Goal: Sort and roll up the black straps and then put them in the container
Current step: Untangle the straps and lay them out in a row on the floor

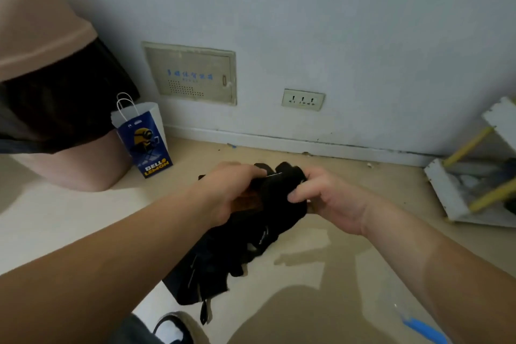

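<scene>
The black straps (268, 234) are one tangled bunch, held up above the floor (321, 274) in front of the person. The top of the bunch is caught between both hands and the loose ends trail down towards a shoe (176, 327). The left hand (231, 193) is curled over the left side of the bunch, and a brownish patch I can't make out shows just under its fingers. The right hand (332, 198) pinches the upper right edge, fingers bent round the cloth. From where I stand this looks like the sorting stage, since nothing is rolled yet. The way to do it well is to tease out a single strap rather than tug at the whole knot. I'd keep one hand as an anchor on the mass and let the other follow one strap to its end, drawing slowly so any clips don't snag the rest, then roll it tight and even from one end. Which container is meant I can't tell. A blue paper bag (145, 139) stands beside a pink tub (72, 165) on the left, and a white rack (446, 190) lies tipped on the right, well apart from the hands.
</scene>
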`<state>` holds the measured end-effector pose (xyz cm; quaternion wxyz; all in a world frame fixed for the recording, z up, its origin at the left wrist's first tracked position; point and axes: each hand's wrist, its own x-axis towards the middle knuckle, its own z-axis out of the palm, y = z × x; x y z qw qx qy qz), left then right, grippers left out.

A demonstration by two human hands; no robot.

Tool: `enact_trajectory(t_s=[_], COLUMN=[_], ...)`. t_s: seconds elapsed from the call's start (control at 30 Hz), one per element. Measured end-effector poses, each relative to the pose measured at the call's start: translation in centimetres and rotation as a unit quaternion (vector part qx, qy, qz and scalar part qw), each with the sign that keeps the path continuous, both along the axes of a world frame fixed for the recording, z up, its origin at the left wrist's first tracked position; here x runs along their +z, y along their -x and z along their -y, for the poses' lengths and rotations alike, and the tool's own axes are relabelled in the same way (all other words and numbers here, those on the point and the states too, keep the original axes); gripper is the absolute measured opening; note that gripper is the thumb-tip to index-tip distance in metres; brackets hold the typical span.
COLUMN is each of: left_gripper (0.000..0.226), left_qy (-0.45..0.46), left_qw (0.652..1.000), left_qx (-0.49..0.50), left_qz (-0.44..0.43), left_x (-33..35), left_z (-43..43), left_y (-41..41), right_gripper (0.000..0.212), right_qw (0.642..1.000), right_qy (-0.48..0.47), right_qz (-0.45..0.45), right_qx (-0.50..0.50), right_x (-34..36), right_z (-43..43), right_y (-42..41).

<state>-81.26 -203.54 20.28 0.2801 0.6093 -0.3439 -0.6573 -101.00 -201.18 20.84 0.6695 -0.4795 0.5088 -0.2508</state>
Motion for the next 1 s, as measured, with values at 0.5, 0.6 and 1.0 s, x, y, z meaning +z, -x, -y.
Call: enact_trajectory(t_s=[0.5, 0.6, 1.0], left_gripper=[0.018, 0.019, 0.007], left_qy=[0.152, 0.201, 0.264], left_qw=[0.974, 0.948, 0.916], left_qx=[-0.156, -0.139, -0.202], left_qz=[0.069, 0.204, 0.226], left_x=[-1.4, -2.5, -5.4], left_z=[-2.2, -0.6, 2.8], left_y=[0.5, -0.9, -0.1], right_gripper=[0.008, 0.032, 0.019], right_qw=[0.975, 0.975, 0.992], right_qy=[-0.101, -0.068, -0.011], right_qz=[0.078, 0.078, 0.094], right_qx=[-0.180, -0.199, -0.087], right_x=[-3.5, -3.8, -1.3], right_z=[1.6, 2.4, 2.2], right_y=[0.7, 0.6, 1.0])
